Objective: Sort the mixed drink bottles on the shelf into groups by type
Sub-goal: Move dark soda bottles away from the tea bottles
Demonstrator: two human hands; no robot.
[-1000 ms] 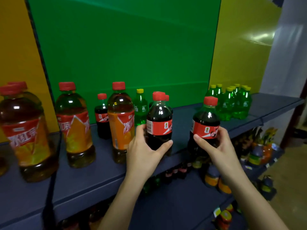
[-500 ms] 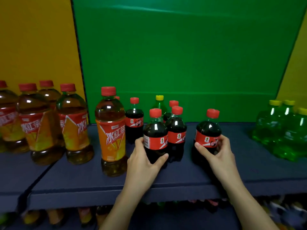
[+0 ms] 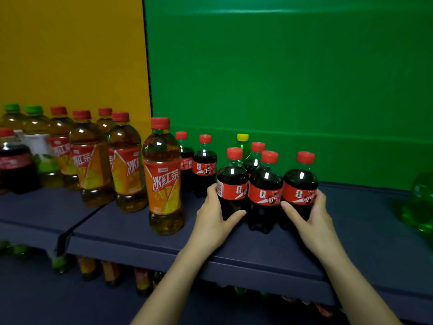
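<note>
A: Right, your left hand [image 3: 215,216] is curled round the left cola bottle [image 3: 233,184], with the thumb across its near side below the label.

B: And your right hand [image 3: 309,214] is wrapped round the right cola bottle [image 3: 301,186], also with the thumb in front.

A: Between your two bottles stands a middle cola bottle [image 3: 266,191], packed close against both. All three are upright on the dark blue shelf [image 3: 257,249], toward its near edge.

B: Just beyond them you have a fourth cola bottle [image 3: 256,156], and a yellow-capped green bottle [image 3: 243,143] farther back.

A: To your left, a pair of small colas [image 3: 205,165] stands far back by the green panel [image 3: 293,78].

B: Left again, a tall iced tea bottle [image 3: 162,177] stands nearer the front. More tea bottles [image 3: 93,160] run off left before the yellow panel [image 3: 70,55].

A: At the far right edge there's a blurred green bottle [image 3: 419,202], well apart from your hands.
</note>
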